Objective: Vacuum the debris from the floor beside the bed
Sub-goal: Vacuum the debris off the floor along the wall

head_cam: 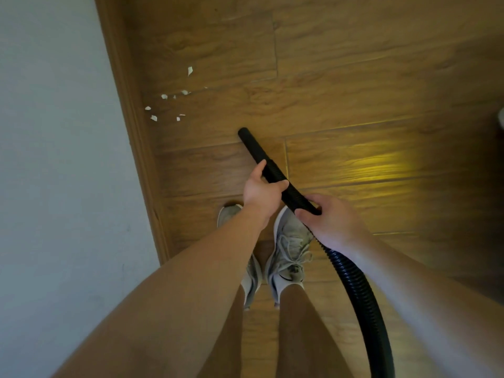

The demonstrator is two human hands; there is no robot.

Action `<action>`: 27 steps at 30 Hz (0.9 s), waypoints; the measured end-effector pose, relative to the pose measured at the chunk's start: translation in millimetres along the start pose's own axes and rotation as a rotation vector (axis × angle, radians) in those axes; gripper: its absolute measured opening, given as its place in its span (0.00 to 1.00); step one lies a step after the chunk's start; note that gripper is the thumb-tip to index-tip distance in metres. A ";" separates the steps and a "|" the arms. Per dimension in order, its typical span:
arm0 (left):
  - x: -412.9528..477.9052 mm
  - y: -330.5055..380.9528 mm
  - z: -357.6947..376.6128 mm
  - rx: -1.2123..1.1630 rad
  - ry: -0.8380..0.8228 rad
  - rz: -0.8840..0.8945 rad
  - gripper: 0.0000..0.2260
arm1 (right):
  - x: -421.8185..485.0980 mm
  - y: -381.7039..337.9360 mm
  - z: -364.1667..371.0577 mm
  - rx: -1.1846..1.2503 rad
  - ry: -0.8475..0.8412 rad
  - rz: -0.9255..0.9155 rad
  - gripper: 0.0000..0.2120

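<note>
nearest to us, two bare forearms reach forward and down over two bare legs and a pair of grey laced shoes [289, 249] standing on the wooden floor [368, 85]. a black ribbed vacuum hose [354, 282] comes up from the lower right, passes under the right wrist and into the right hand [331, 222]. the right fingers [316, 199] are curled round the hose, so this hand grips it closely.

just ahead, the left hand [261, 190] holds the same vacuum hose near where it meets the smooth black nozzle tube [255, 148]. the left fingers [261, 166] curl round it from the left side. both hands are on the hose, the left further forward, near each other but apart.

beyond the left hand the nozzle tube slants away and to the left, its tip low over the floor. we cannot tell whether it touches the boards.

further on, ahead and to the left of the tip and clear of it, lies the debris [164, 96]. it is a loose scatter of small white scraps on the floor, close along the wooden side rail [128, 105] of the bed [54, 132]. the bed's pale grey-blue cover fills the left of the view.

a yellowish sheen of light lies on the boards to the right of the hands, and the far right of the floor is in shadow.
</note>
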State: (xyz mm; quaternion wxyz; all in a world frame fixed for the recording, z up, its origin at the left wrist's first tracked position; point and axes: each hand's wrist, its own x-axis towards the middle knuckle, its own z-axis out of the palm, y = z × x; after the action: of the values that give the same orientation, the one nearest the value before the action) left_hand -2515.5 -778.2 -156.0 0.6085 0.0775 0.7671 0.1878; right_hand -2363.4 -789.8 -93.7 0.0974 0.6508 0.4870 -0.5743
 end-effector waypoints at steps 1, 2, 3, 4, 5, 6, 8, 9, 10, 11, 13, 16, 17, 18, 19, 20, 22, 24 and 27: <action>0.9 4.1 1.6 -0.005 -0.004 0.000 0.36 | 2.0 -0.8 -4.3 -0.003 0.006 -0.008 0.15; 3.1 8.2 3.3 -0.009 -0.011 0.002 0.36 | 4.1 -2.2 -8.3 -0.010 0.014 -0.013 0.15; 6.0 12.5 4.3 -0.011 -0.016 0.006 0.36 | 6.6 -4.1 -10.9 -0.017 0.020 -0.014 0.15; 9.2 16.1 4.1 -0.013 -0.018 0.011 0.36 | 9.3 -6.7 -12.4 -0.022 0.022 -0.012 0.15; 12.6 19.6 3.2 -0.011 -0.016 0.015 0.37 | 12.1 -9.5 -12.9 -0.020 0.023 -0.010 0.15; 16.2 22.8 1.8 -0.006 -0.013 0.018 0.37 | 14.8 -12.8 -12.8 -0.017 0.022 -0.008 0.15; 22.2 28.2 -3.5 -0.002 -0.003 0.021 0.37 | 20.6 -20.2 -11.1 -0.011 0.014 0.003 0.15; 25.4 30.1 -7.1 -0.002 0.001 0.023 0.37 | 24.1 -24.1 -10.0 -0.006 0.013 0.011 0.16; 28.2 31.4 -10.7 -0.005 0.002 0.023 0.36 | 27.1 -28.4 -9.1 -0.003 0.011 0.022 0.16; 30.2 32.7 -14.8 -0.010 0.003 0.019 0.36 | 29.9 -32.8 -7.8 -0.008 0.008 0.028 0.17; 34.8 35.5 -24.5 -0.030 0.005 0.015 0.36 | 35.5 -43.3 -4.0 -0.047 0.003 0.025 0.18; 42.9 43.3 -41.3 -0.033 0.016 0.033 0.36 | 45.3 -62.0 0.9 -0.095 -0.011 0.014 0.19; 46.2 47.0 -46.3 -0.034 0.020 0.038 0.36 | 49.2 -67.9 1.5 -0.094 -0.016 0.012 0.19; 50.2 50.5 -51.2 -0.036 0.023 0.041 0.36 | 52.8 -74.0 1.8 -0.090 -0.020 0.012 0.19; 54.0 54.4 -55.5 -0.039 0.023 0.042 0.36 | 56.6 -80.0 2.2 -0.087 -0.023 0.011 0.19; 58.3 58.0 -59.6 -0.041 0.023 0.044 0.36 | 59.8 -86.1 2.2 -0.085 -0.021 0.006 0.19; 65.1 66.1 -66.8 -0.036 0.013 0.045 0.37 | 65.1 -96.9 2.7 -0.081 -0.007 -0.005 0.19; 70.3 74.1 -71.5 -0.035 -0.003 0.050 0.38 | 69.1 -105.9 2.3 -0.083 0.003 -0.006 0.18; 75.2 85.1 -74.7 -0.059 -0.003 0.059 0.37 | 75.9 -116.2 0.2 -0.083 0.011 0.001 0.19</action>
State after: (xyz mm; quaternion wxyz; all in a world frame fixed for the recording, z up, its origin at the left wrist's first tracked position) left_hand -2615.3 -688.5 -177.4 0.6058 0.0824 0.7577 0.2283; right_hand -2460.4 -691.4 -107.4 0.1218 0.6497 0.5105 -0.5500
